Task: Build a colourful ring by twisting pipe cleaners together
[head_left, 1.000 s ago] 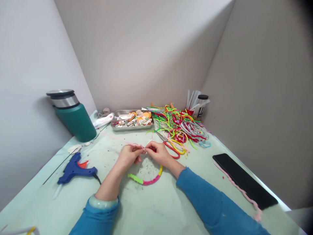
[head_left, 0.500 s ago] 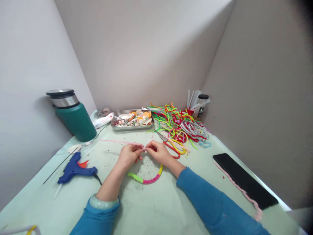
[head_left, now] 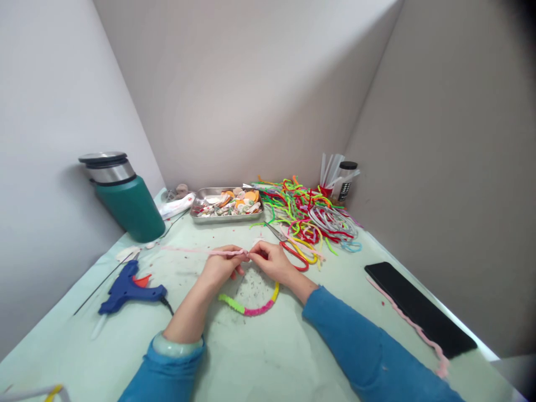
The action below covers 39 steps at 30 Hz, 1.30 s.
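My left hand [head_left: 221, 266] and my right hand [head_left: 272, 261] meet at mid-table, both pinched on a thin pale pink pipe cleaner [head_left: 196, 250]. Its free end runs out to the left, just above the table. Under my hands lies a curved headband [head_left: 251, 307] wrapped in green, pink and yellow fuzz. Red-handled scissors [head_left: 293, 250] lie just right of my right hand.
A blue glue gun [head_left: 128, 288] lies at the left, a green flask [head_left: 125, 200] behind it. A metal tray [head_left: 226, 205] of small pieces and a heap of coloured pipe cleaners [head_left: 307, 215] sit at the back. A black phone [head_left: 419, 309] and a pink pipe cleaner [head_left: 412, 325] lie at right.
The pink pipe cleaner's free end has swung towards me and to the left as my fingers turned it. My hands have stayed in place.
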Available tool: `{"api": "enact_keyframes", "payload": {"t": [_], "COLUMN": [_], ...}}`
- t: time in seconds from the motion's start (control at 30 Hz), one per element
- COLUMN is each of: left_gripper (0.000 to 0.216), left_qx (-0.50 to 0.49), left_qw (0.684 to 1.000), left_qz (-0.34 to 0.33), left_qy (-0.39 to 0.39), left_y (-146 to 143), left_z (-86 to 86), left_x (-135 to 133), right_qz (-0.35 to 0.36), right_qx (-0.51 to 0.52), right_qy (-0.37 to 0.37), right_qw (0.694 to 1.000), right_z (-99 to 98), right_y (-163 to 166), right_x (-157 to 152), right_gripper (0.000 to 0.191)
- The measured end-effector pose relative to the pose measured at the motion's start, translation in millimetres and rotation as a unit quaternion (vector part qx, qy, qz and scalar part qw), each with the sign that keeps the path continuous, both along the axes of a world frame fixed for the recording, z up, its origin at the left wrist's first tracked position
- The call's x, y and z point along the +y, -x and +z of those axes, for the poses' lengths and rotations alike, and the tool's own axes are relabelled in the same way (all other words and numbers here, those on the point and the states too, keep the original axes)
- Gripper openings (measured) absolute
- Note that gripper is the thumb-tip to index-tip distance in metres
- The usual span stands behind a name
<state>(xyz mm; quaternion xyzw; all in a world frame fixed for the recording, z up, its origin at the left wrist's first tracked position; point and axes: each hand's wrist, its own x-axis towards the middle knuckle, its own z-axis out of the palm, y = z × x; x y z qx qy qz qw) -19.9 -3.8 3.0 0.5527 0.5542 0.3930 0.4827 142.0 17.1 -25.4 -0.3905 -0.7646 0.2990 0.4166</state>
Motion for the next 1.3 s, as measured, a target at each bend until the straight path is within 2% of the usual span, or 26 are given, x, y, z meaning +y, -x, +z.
{"api": "enact_keyframes", "payload": {"t": [0.1,0.2,0.43,0.8,1.0,1.1,1.3], "left_gripper": [0.035,0.035,0.040,0.041,0.036,0.033,0.025], "left_qx": [-0.059,-0.074,-0.058,-0.033,0.032,0.085,0.160], "left_qw": [0.998,0.996,0.997,0.996,0.997,0.995,0.986], "left_qz": [-0.001,0.007,-0.001,-0.026,-0.025,-0.020,-0.010], "left_qy": [0.014,0.049,0.057,0.072,0.068,0.048,-0.051], "left_y": [-2,-2,-1,0,1,1,1], "left_z": [2.7,3.2,4.3,9.8,9.3,6.3,-5.5], "left_x": [-1,-2,-5,-7,-7,-5,0], "right_qz": [0.002,0.010,0.029,0.015,0.010,0.014,0.015], "right_qx": [0.007,0.010,0.017,0.005,0.002,0.003,0.005], "right_qy": [0.003,0.002,-0.013,-0.012,-0.015,-0.012,-0.011], "right_qw": [1.000,1.000,0.999,1.000,1.000,1.000,1.000], "right_z": [0.9,1.8,2.6,1.4,0.3,-0.4,-0.2], "right_y": [0,0,0,-1,0,0,0], "right_x": [-1,-2,-3,-2,-2,-1,-1], "right_gripper": [0.012,0.011,0.013,0.012,0.009,0.009,0.009]}}
